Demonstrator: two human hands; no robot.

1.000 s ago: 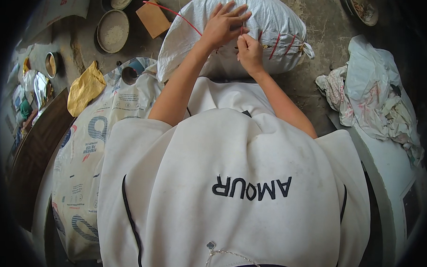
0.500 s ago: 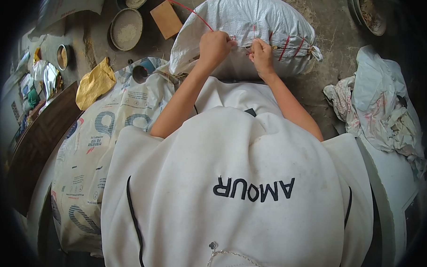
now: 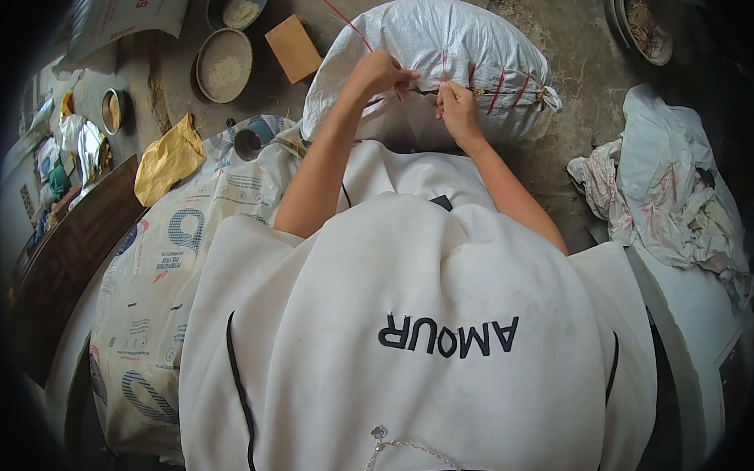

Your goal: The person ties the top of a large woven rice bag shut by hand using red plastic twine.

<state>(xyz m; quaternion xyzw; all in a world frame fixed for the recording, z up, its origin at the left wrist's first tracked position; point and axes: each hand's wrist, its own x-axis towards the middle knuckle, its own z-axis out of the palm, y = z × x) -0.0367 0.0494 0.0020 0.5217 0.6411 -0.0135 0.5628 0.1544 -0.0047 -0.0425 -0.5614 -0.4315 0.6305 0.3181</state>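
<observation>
A full white woven sack (image 3: 417,33) lies in front of my knees, its near edge partly drawn together by several red stitches (image 3: 497,90). My left hand (image 3: 384,72) is closed at the open part of that edge. From its fist a red string (image 3: 339,17) runs up and to the left, its end loose in the air. Just to the right, my right hand (image 3: 458,112) pinches the lip of the sack, beside the nearest stitch. A small gap of dark opening shows between the two hands. Whether a needle is in my left fingers is hidden.
At the upper left are a round pan of pale powder (image 3: 225,64), a brown block (image 3: 293,49) and a printed sack (image 3: 127,11). A yellow cloth-like piece (image 3: 170,159) rests by a large printed sack (image 3: 154,311). Crumpled white plastic (image 3: 666,175) lies at right.
My left hand has shifted slightly left and turned, its fingers now pointing right. My right hand has dropped a little lower along the lip. The red string still trails from the left fist.
</observation>
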